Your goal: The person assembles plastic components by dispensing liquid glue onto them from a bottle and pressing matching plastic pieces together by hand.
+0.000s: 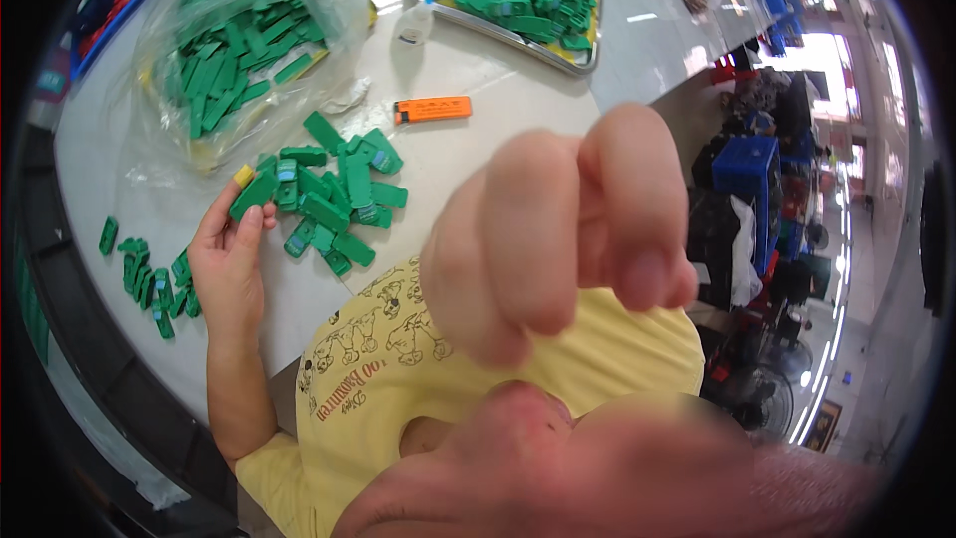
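On the left, my left hand (pixel 231 251) is closed on a flat green plastic piece (pixel 255 193), pinched between thumb and fingers. A yellow wrap (pixel 244 176) covers one of its fingertips. Just right of it lies a loose heap of similar green pieces (pixel 327 201), some with blue-and-white labels. My right hand (pixel 558 239) is raised close to the camera, large and slightly blurred. Its fingers are curled in, and whatever may be inside them is hidden. More green pieces (pixel 162 289) lie in a cluster left of my left forearm.
A clear plastic bag (pixel 344 30) full of green pieces stands at the far left. Beyond the heap are an orange case with a black end (pixel 432 110), a small translucent bottle (pixel 412 28) and a metal tray (pixel 543 58) piled with green pieces. A blue bin (pixel 139 0) holds red parts.
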Demonstrator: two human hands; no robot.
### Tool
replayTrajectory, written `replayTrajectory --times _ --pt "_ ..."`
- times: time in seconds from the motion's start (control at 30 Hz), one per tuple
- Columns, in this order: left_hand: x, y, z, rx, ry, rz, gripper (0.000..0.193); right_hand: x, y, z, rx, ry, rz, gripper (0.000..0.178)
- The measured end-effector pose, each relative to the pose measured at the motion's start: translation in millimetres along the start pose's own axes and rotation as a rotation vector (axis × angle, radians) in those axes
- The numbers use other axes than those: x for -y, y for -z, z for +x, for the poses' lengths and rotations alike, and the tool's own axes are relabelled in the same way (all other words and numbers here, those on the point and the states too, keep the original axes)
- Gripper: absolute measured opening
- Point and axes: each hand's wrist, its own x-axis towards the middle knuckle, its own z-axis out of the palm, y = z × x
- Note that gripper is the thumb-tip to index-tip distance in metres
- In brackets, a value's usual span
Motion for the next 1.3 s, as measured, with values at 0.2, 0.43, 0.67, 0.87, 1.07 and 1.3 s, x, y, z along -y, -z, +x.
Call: replayTrajectory --times 0.2,0.43,0.67,0.87,1.07,1.3 --pt "-12.2 51.5 7.2 0.100 -0.014 -0.162 0.042 -66.6 37.9 11.9 -0.292 -0.339 -0.518 0.026" --pt "-22.4 85.9 12.3 0.173 -0.010 -0.170 0.041 -123.0 57.1 10.4 -0.283 -0.844 -1.128 0.021" --pt "-16.5 100.7 23.5 0.306 -0.124 -0.107 0.042 -150.5 61.8 7.1 -0.334 -1.024 -0.917 0.025" --pt "-14.4 99.6 25.2 0.340 -0.095 -0.054 0.042 -156.5 64.1 3.3 -0.444 -1.059 -0.721 0.021" --pt "-22.1 99.8 25.7 0.231 0.014 0.036 0.035 -158.9 65.3 0.1 -0.526 -1.037 -0.623 0.018" --pt "-23.5 107.3 24.9 0.201 0.134 -0.042 0.026 -161.0 65.8 6.8 -0.606 -1.038 -0.432 0.019"
